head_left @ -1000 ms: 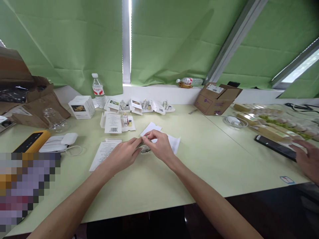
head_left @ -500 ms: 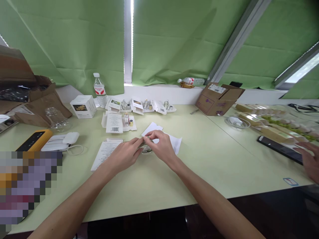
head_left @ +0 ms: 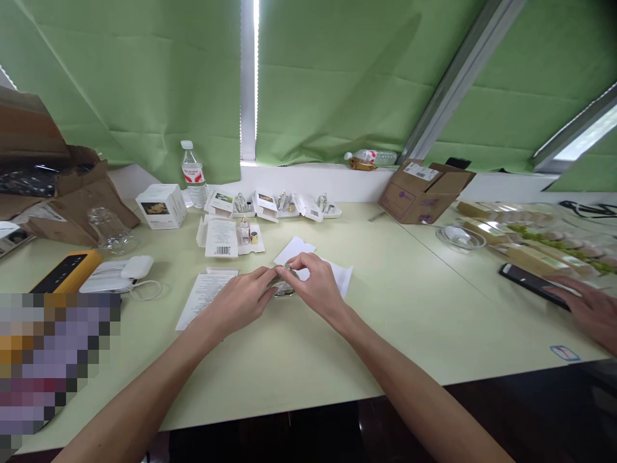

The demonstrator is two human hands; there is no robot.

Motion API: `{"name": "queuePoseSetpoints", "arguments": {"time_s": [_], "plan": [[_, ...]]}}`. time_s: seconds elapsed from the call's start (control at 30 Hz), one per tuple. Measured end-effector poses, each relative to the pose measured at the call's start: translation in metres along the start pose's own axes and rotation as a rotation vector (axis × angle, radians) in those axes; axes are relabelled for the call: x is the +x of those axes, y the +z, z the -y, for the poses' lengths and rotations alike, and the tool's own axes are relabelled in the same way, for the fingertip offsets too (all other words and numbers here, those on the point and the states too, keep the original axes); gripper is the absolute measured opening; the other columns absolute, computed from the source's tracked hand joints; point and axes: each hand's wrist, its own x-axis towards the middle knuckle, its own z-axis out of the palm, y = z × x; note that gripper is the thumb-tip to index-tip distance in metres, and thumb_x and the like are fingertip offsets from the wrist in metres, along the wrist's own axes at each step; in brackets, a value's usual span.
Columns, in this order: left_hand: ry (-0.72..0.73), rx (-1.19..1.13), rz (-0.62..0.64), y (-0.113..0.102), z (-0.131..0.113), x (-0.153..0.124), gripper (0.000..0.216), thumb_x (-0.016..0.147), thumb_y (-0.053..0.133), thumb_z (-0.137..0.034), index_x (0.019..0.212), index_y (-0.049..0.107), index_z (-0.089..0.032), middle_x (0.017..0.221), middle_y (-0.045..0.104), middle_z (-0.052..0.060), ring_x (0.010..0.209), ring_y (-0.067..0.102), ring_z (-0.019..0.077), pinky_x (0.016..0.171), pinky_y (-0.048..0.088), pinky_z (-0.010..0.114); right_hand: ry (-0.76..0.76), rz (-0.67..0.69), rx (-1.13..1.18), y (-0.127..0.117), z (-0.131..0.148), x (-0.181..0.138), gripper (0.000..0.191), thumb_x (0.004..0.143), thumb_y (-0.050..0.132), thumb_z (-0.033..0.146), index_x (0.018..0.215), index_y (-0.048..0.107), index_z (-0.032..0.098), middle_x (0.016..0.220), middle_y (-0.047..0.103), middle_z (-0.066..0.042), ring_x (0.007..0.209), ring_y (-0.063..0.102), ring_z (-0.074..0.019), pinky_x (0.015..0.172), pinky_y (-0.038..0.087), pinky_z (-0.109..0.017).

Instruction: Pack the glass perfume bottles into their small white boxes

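Both hands meet at the small glass bottle [head_left: 283, 288], low over the table [head_left: 395, 308] beside the white paper [head_left: 341, 278]; the left hand [head_left: 243, 299] pinches its side, the right hand [head_left: 315, 286] its top; unboxing looks done, the work at its top seemingly midway; similar bottles [head_left: 240, 203] lie behind.

Packing workroom; table [head_left: 395, 302], cardboard boxes [head_left: 424, 190]

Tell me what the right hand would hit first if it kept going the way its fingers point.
The right hand points left and away, pinching a small shiny item; next it would probably meet the left hand, though depth is unclear.
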Motion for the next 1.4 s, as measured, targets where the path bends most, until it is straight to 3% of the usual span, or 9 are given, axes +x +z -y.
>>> {"name": "queuePoseSetpoints", "arguments": {"time_s": [0.4, 0.57, 0.67, 1.07, 1.23, 1.4], "plan": [[0.003, -0.024, -0.006, 0.002, 0.003, 0.000, 0.032, 0.097, 0.034, -0.029, 0.128, 0.043, -0.029, 0.116, 0.062, 0.003, 0.083, 0.065, 0.0206, 0.064, 0.047, 0.030, -0.016, 0.032, -0.073, -0.006, -0.004, 0.001, 0.027, 0.083, 0.064, 0.046, 0.074, 0.059, 0.021, 0.079, 0.068, -0.002, 0.080, 0.060, -0.0197, 0.071, 0.045, -0.032], [0.004, 0.003, -0.004, 0.004, 0.005, 0.000, 0.039, 0.098, 0.034, -0.030, 0.137, 0.034, -0.031, 0.120, 0.061, 0.002, 0.085, 0.065, 0.0217, 0.066, 0.049, 0.033, 0.015, 0.028, -0.069, -0.009, -0.001, 0.003, 0.043, 0.096, 0.040, 0.046, 0.070, 0.063, 0.021, 0.073, 0.068, -0.002, 0.075, 0.061, -0.0180, 0.068, 0.042, -0.030], [0.006, 0.010, -0.013, 0.006, 0.006, -0.001, 0.040, 0.098, 0.035, -0.031, 0.137, 0.034, -0.031, 0.122, 0.060, 0.001, 0.084, 0.065, 0.0210, 0.066, 0.049, 0.033, 0.050, -0.016, -0.044, -0.012, 0.000, 0.005, 0.047, 0.099, 0.034, 0.044, 0.073, 0.066, 0.020, 0.072, 0.068, -0.002, 0.072, 0.061, -0.0168, 0.066, 0.040, -0.029], [0.010, 0.023, -0.021, 0.008, 0.009, -0.001, 0.039, 0.099, 0.032, -0.034, 0.137, 0.035, -0.031, 0.123, 0.060, 0.002, 0.082, 0.065, 0.0205, 0.065, 0.048, 0.032, 0.042, -0.051, -0.106, -0.019, -0.014, 0.011, 0.043, 0.095, 0.043, 0.041, 0.066, 0.066, 0.019, 0.072, 0.070, -0.004, 0.064, 0.061, -0.0159, 0.062, 0.041, -0.028], [0.007, 0.024, -0.017, 0.008, 0.008, -0.001, 0.040, 0.098, 0.031, -0.034, 0.138, 0.036, -0.030, 0.124, 0.059, 0.004, 0.085, 0.065, 0.0213, 0.068, 0.049, 0.033, 0.175, -0.164, -0.020, -0.041, -0.034, 0.022, 0.034, 0.089, 0.050, 0.041, 0.071, 0.068, 0.019, 0.076, 0.072, -0.003, 0.065, 0.063, -0.0164, 0.063, 0.046, -0.027], [-0.001, 0.029, -0.017, 0.006, 0.006, -0.001, 0.040, 0.098, 0.031, -0.034, 0.137, 0.037, -0.030, 0.121, 0.061, 0.005, 0.083, 0.065, 0.0219, 0.067, 0.049, 0.033, 0.206, -0.111, -0.114, -0.042, -0.049, 0.026, 0.022, 0.085, 0.055, 0.035, 0.077, 0.069, 0.019, 0.079, 0.072, -0.003, 0.071, 0.064, -0.0186, 0.067, 0.047, -0.030]]}}
